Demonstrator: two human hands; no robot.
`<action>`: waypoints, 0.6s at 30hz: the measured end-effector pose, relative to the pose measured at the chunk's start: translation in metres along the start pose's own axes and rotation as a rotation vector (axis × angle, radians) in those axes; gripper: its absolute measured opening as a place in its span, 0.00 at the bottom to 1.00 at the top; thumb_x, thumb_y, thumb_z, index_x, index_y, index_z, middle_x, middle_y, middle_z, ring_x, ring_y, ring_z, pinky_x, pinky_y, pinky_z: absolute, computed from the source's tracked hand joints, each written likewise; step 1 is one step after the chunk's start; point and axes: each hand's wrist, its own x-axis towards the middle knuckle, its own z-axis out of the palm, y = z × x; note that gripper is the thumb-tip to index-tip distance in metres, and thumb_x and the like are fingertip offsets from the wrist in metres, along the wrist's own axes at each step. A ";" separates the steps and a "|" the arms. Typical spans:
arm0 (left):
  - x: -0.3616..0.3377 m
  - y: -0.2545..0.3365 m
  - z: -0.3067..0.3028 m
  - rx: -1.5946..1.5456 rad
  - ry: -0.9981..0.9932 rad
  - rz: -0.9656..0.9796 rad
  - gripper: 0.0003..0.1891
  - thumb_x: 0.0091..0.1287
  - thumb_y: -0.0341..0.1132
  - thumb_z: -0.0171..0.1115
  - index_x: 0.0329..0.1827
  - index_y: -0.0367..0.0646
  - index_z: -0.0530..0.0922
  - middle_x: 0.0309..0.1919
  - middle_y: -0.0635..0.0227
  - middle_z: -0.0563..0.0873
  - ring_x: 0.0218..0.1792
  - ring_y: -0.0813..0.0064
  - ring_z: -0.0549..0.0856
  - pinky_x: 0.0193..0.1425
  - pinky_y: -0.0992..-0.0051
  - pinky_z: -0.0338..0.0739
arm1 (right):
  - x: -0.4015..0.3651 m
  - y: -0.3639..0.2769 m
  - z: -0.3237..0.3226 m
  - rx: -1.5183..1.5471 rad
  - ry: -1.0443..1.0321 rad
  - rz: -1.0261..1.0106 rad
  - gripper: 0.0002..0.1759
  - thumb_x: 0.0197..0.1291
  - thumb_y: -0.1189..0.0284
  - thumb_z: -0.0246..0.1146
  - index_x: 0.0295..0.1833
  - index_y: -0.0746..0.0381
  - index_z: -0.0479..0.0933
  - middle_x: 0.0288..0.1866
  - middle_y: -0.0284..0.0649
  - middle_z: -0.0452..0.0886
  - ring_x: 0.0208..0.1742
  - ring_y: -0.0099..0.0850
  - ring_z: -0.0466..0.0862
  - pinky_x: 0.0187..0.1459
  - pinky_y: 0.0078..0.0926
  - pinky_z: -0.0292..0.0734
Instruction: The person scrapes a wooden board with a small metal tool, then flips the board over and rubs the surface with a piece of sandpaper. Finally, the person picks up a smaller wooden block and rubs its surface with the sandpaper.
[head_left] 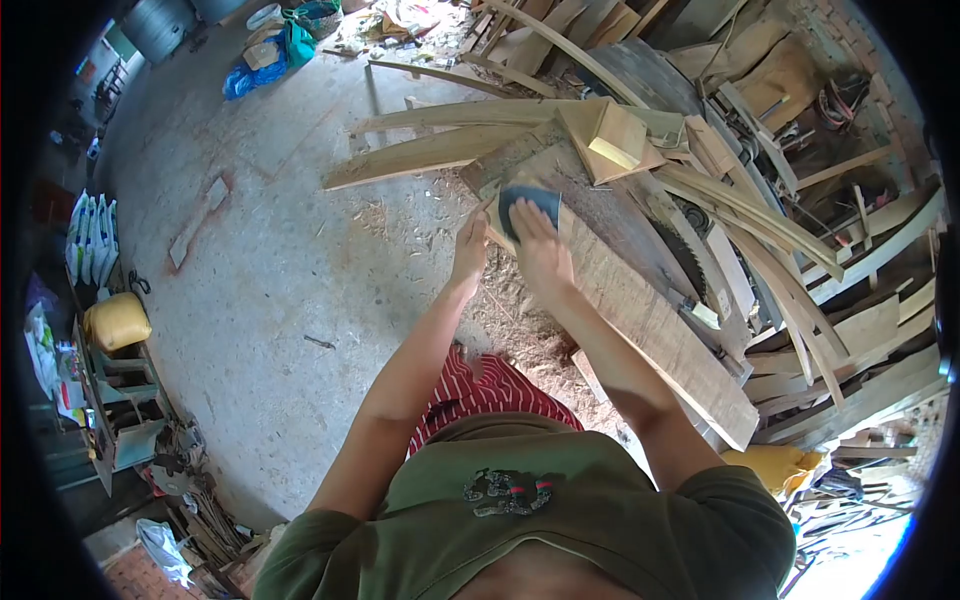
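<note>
My right hand [540, 245] presses a dark sheet that looks like sandpaper [546, 203] down on a light piece of wood [492, 222], its fingers close together over the sheet. At the near left edge of that wood, my left hand [471, 248] grips it with the fingers along the side. Most of the wood piece is hidden under the sheet and the hands. A long thick plank [650, 310] lies just right of my right hand, on a work surface.
A wooden block [618, 137] rests on boards beyond my hands. A toothed saw blade [685, 250] shows at the right, among many stacked planks. Curved boards [420, 155] jut out leftward. Sawdust covers the concrete floor [290, 250] below; a yellow jerrycan [118, 321] stands far left.
</note>
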 end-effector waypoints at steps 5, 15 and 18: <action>0.005 -0.007 -0.003 -0.035 -0.007 -0.101 0.25 0.85 0.46 0.38 0.77 0.43 0.67 0.66 0.61 0.78 0.66 0.68 0.76 0.72 0.67 0.67 | 0.010 0.022 0.017 0.009 0.026 -0.102 0.29 0.60 0.80 0.58 0.69 0.69 0.73 0.74 0.48 0.73 0.76 0.39 0.72 0.77 0.38 0.65; 0.010 -0.014 -0.011 0.039 -0.082 -0.054 0.28 0.82 0.51 0.41 0.79 0.46 0.64 0.69 0.61 0.76 0.69 0.62 0.76 0.74 0.56 0.66 | -0.021 -0.003 -0.011 0.096 0.013 -0.073 0.31 0.56 0.81 0.60 0.68 0.69 0.73 0.74 0.50 0.72 0.76 0.42 0.71 0.77 0.39 0.65; 0.009 -0.013 -0.010 0.031 -0.057 -0.090 0.29 0.82 0.52 0.42 0.78 0.45 0.65 0.68 0.62 0.77 0.68 0.62 0.77 0.74 0.57 0.67 | -0.053 -0.006 -0.022 0.089 -0.014 -0.104 0.32 0.54 0.82 0.61 0.68 0.68 0.74 0.73 0.49 0.73 0.76 0.42 0.71 0.76 0.40 0.66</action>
